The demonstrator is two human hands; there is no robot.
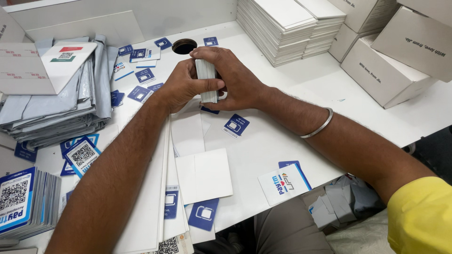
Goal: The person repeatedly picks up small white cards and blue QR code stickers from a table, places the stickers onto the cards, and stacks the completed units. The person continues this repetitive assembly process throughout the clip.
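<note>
Fingers of both hands closed around one upright stack of small cards (206,81), edges squared, held just above the white table (301,84) near its middle. Left hand (181,87) grips the stack's left face with the thumb lying across its front; right hand (235,77) wraps over the top and right side. Neither hand has anything else in it.

Left to right: pile of grey mailer bags (56,103) at far left with a white folded envelope (42,66) on top. Below it, a thick stack of blue-and-white code stickers (21,202) at the table edge. Loose small blue cards (141,75) scattered flat between the bags and the hands, near a round cable hole (184,45). Long white sheets (150,197) lie under the left forearm, a blank white card (205,175) beside them. One blue card (236,125) lies just under the right wrist, which wears a metal bangle (320,124). Printed white card (282,184) near the front edge. Tall stacks of flat white folders (292,28) at back, white cardboard boxes (391,66) far right.

Progress, judged: a fair number of cards already gathered into the held stack; many loose blue ones are not yet picked up, so it looks roughly midway.
</note>
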